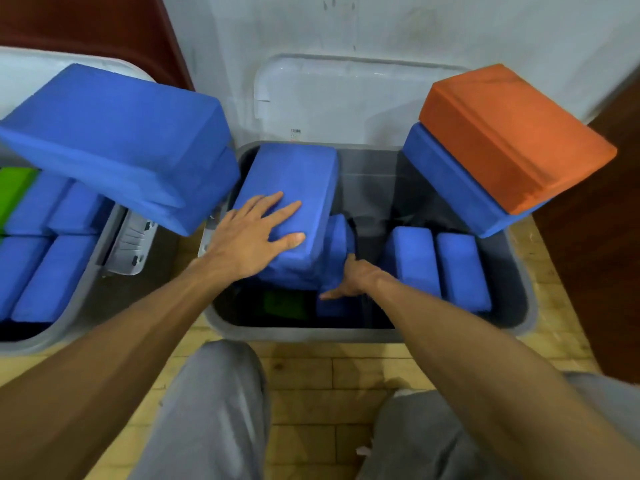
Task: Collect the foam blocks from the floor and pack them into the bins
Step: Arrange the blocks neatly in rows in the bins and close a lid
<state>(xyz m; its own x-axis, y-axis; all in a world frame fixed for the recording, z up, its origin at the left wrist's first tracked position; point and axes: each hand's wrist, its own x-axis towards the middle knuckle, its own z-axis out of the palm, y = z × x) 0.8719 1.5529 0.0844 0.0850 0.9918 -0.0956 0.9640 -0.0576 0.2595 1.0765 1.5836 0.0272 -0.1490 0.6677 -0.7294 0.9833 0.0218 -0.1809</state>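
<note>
Pressing block [294, 174], left hand [247, 239]; right hand [356, 277] (half-hidden).

Bare forearms, no sleeves, hands [254, 237] ringless, loose grey trousers [214, 410]

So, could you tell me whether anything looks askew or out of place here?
Yes: an orange block sits on a blue block that perches tilted on the middle bin's right rim, overhanging it. Another blue stack bridges the gap to the left bin instead of lying inside.
</note>
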